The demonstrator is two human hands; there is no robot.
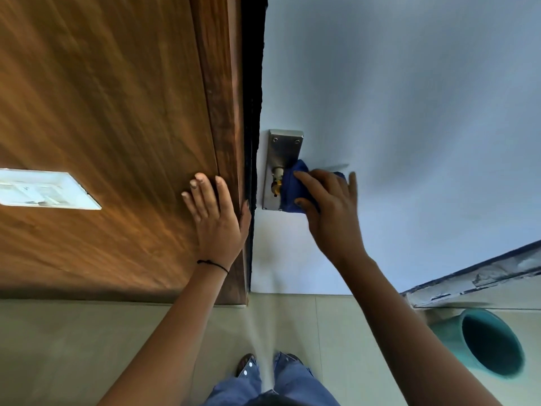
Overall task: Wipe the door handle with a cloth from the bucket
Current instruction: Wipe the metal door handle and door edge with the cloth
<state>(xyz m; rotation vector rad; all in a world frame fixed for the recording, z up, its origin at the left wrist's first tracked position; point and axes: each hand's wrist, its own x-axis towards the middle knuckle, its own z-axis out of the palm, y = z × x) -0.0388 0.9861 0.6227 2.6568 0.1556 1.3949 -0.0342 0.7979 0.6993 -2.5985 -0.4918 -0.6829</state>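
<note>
A steel door handle plate (282,153) is fixed near the left edge of a pale blue door (409,98). Its lever is wrapped in a blue cloth (291,191), and only the lever's base and a small brass key part show. My right hand (330,212) grips the cloth around the lever. My left hand (216,218) lies flat, fingers spread, on the brown wooden frame (228,83) beside the door's edge. A teal bucket (486,341) stands on the floor at the lower right; its inside looks dark.
A white switch plate (44,190) sits on the wooden panel at the left. Pale floor tiles (336,332) lie below, with my blue trousers and shoes (272,373) at the bottom centre. A worn blue-edged ledge (483,276) runs above the bucket.
</note>
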